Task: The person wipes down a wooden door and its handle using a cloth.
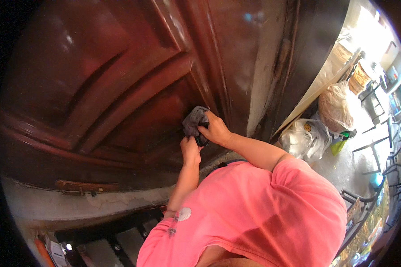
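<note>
A crumpled dark grey cloth (194, 122) is bunched between my hands, just in front of a glossy red-brown panelled wooden door (127, 100). My right hand (216, 129) grips the cloth from the right, its thumb pressed across the folds. At the cloth's lower end, my left hand (190, 152) pinches it with bent fingers. A darker, nearly black part (202, 140) shows between the two hands; whether it belongs to the cloth, I cannot tell. The hands hide part of the door's lower moulding.
A metal bolt (87, 187) sits along the door's edge at left. To the right, filled plastic bags (337, 106) and a clear bag (304, 138) rest on the floor near dark-framed chairs (376, 150). Dark furniture with pale panels (102, 253) stands at lower left.
</note>
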Motion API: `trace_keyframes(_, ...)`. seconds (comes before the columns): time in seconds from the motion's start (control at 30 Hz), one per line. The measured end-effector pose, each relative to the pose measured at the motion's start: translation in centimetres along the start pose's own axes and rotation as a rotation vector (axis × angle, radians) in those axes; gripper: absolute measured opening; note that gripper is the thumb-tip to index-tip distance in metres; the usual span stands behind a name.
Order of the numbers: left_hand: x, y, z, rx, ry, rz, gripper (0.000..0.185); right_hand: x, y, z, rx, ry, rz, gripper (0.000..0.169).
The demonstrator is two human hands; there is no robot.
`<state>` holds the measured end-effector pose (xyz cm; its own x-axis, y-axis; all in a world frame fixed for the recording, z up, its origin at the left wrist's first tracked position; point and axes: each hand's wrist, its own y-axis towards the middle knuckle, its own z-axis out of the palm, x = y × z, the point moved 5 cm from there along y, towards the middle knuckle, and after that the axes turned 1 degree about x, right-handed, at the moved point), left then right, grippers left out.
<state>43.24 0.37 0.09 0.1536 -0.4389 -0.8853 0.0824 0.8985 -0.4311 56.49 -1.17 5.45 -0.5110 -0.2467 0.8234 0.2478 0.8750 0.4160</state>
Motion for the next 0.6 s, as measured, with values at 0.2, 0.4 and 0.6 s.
trace_keyframes(0.2, -7.4, -3.6, 1.9, 0.208, -0.131, 0.305, 0.023, 6.9, 3.7, -4.5, -0.147, 0.121, -0.105, 0.039)
trace_keyframes(0.4, -17.5, -7.9, 3.1, 0.152, -0.106, 0.713, 0.027, 17.1, 8.3, -9.0, -0.347, 0.240, -0.324, 0.048)
trace_keyframes(0.6, -16.1, -7.1, 3.4, -0.153, -0.039, 0.631, 0.021, 16.9, 7.8, -6.6, -0.174, -0.064, -0.506, 0.051)
